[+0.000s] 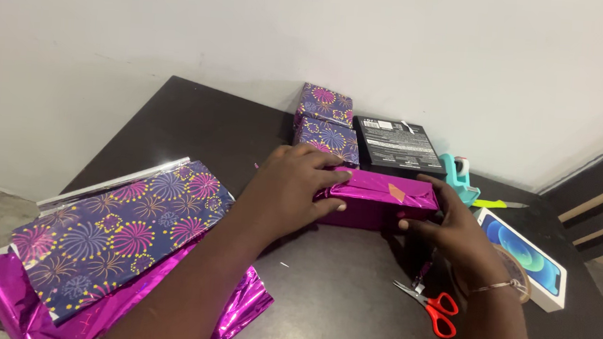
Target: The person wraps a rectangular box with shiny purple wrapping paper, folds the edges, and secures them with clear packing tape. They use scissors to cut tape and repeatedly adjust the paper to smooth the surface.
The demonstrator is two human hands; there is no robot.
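A box wrapped in shiny magenta paper [379, 198] lies on the dark table [177, 122], with a strip of tape on its top. My left hand [291, 190] grips its left end, fingers folded over the paper flap there. At the box's right end my right hand [453, 226] presses against the side, with a thin bracelet on the wrist.
Two boxes wrapped in blue firework-pattern paper [326, 124] and a black box [396, 146] stand behind. A teal tape dispenser [458, 175], a yellow-handled knife [497, 204], a white phone box [525, 257] and red scissors [433, 307] lie right. Loose wrapping sheets [117, 231] sit at front left.
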